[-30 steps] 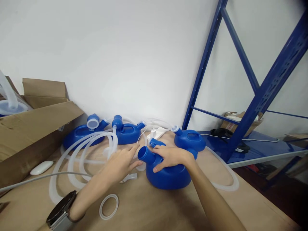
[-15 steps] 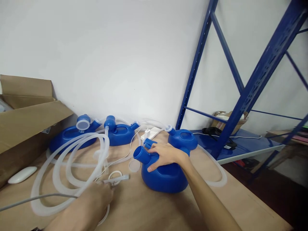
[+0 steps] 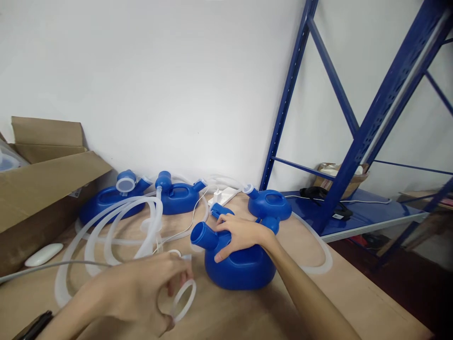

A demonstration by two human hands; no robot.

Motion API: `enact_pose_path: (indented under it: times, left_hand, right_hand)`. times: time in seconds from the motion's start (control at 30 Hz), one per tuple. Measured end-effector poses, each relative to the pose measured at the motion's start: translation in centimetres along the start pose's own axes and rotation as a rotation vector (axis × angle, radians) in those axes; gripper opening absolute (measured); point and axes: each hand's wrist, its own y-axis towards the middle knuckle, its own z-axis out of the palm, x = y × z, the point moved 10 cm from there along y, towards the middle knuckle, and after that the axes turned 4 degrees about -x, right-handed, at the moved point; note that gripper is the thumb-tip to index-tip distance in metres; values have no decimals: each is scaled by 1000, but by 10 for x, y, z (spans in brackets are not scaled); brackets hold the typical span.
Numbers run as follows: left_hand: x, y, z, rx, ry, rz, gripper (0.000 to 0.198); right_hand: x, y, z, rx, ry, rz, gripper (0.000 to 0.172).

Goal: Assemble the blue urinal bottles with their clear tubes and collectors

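Storeroom workshop, blue steel racking [image 3: 384,101], cardboard box [image 3: 46,182], plywood bench [image 3: 247,311]

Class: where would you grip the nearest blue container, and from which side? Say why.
Probably the base of the neck, from above on the right, where the right hand holds the container. The body is wide and rounded; the neck is narrow and tilts up-left. The left hand, pinching a ring, occupies the left side.
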Motion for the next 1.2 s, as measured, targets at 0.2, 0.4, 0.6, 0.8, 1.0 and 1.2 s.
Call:
enact_pose_path:
  times: [0.2,0.4,0.6,0.8,1.0,1.2]
  left_hand:
    - [-25,19,-47,-53,-126,71,59]
    - [-19,33,-75,-342,-95,39,18]
    - [-10,40,-49,-129,-2,-2,30]
    - [3,37,-39,-48,-50,-44,37]
    - [-13,40,-47,-129,-238,82,31]
    - [-12,42,-54,-270,-185,95,36]
  right_hand:
    - [17,-3,2,52,48,-69,62]
    - [15,-1,4,49,34,-87,63]
    - [14,-1,4,52,61,-84,62]
    - [19,-3,2,58,84,-86,59]
    - [19,-2,3,59,76,-70,63]
    - [15,0,4,36,55,-72,65]
